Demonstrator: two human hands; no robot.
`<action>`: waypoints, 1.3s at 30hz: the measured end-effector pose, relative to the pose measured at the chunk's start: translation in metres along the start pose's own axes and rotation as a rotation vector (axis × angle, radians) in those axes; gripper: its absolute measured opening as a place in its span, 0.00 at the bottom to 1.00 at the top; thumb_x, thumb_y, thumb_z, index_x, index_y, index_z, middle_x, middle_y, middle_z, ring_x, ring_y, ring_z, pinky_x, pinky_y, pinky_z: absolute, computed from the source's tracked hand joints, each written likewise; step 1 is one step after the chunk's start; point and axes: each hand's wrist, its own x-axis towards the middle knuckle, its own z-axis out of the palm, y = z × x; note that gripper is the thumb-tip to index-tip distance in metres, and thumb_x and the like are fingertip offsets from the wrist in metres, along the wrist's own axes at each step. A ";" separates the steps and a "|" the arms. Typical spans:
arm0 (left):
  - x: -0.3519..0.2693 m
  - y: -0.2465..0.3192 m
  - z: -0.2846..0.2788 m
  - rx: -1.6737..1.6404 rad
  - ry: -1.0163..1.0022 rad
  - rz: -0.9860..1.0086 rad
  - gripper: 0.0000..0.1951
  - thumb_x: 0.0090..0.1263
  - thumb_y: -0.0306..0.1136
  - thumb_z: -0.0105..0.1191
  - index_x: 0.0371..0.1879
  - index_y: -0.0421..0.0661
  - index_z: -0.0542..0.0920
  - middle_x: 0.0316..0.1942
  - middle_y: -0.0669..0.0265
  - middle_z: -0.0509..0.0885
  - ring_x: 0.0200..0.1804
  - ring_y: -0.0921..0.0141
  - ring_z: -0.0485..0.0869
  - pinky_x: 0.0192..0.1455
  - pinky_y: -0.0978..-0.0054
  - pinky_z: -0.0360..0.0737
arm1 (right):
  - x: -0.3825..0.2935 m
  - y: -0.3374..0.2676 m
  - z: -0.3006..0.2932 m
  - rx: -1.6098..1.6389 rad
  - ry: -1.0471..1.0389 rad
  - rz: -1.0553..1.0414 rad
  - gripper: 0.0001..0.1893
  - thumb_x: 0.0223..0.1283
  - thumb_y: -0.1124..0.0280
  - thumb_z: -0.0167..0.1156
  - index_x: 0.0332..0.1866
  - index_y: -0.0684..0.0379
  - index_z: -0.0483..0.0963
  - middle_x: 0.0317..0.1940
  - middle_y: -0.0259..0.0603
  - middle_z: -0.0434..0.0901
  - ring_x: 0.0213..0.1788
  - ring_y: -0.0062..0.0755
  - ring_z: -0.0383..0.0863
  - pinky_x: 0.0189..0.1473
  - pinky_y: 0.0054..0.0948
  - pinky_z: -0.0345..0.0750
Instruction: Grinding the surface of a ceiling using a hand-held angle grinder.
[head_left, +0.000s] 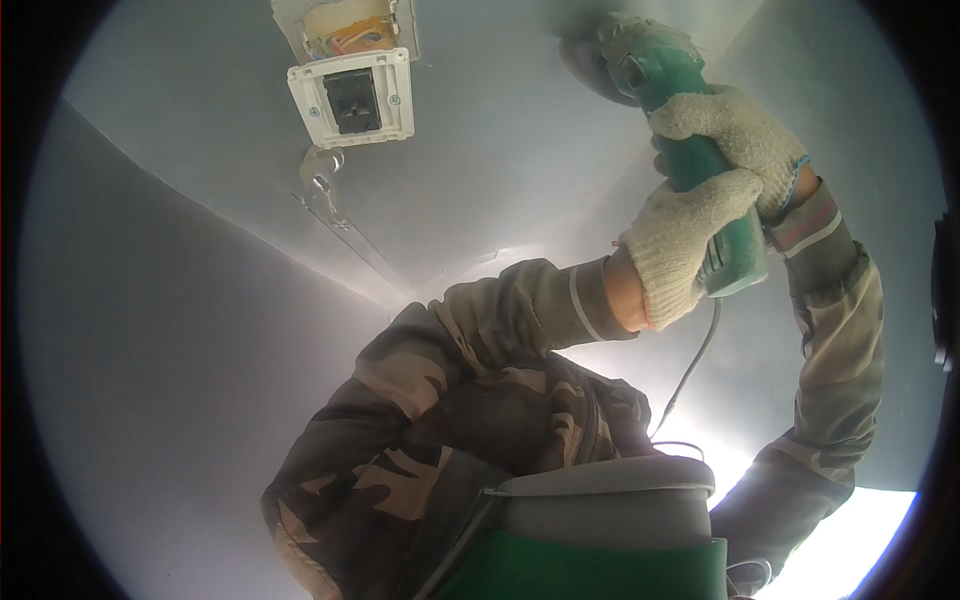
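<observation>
Both my hands, in white knitted work gloves, hold a green angle grinder (679, 142) at the upper right. My left hand (675, 240) wraps the rear of its body, near the cord end. Farther forward, my right hand (739, 139) grips the body behind the head. Dust coats the grinder's head, and its round disc (596, 64) faces the pale wall (480, 150). Whether the disc touches the wall cannot be told. From the rear end a grey power cord (694, 356) runs down behind my arms.
At the upper left, a white socket frame (350, 97) hangs out of an open wall box (349, 26) with coloured wires. A clear plastic piece (324, 187) is below it. A grey and green object (600, 517) fills the bottom centre. Bright light enters at lower right.
</observation>
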 end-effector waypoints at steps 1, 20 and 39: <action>0.000 0.000 0.001 0.009 0.004 -0.008 0.38 0.51 0.33 0.76 0.62 0.48 0.70 0.50 0.54 0.81 0.49 0.52 0.83 0.51 0.59 0.82 | 0.002 0.003 -0.003 -0.046 -0.017 -0.024 0.21 0.54 0.61 0.67 0.46 0.67 0.76 0.37 0.40 0.78 0.36 0.29 0.81 0.39 0.29 0.81; 0.000 0.009 -0.003 0.041 0.040 0.012 0.39 0.52 0.37 0.76 0.63 0.47 0.70 0.51 0.53 0.80 0.49 0.52 0.82 0.50 0.59 0.82 | 0.002 -0.008 0.004 -0.020 -0.083 -0.054 0.19 0.54 0.62 0.68 0.44 0.66 0.76 0.35 0.39 0.79 0.35 0.27 0.82 0.38 0.29 0.82; -0.006 0.017 -0.007 0.187 0.089 0.045 0.40 0.51 0.35 0.76 0.66 0.47 0.70 0.51 0.53 0.81 0.48 0.51 0.82 0.51 0.59 0.81 | -0.001 -0.005 0.006 -0.169 -0.146 -0.369 0.18 0.57 0.62 0.67 0.44 0.65 0.76 0.34 0.40 0.81 0.34 0.27 0.83 0.38 0.27 0.82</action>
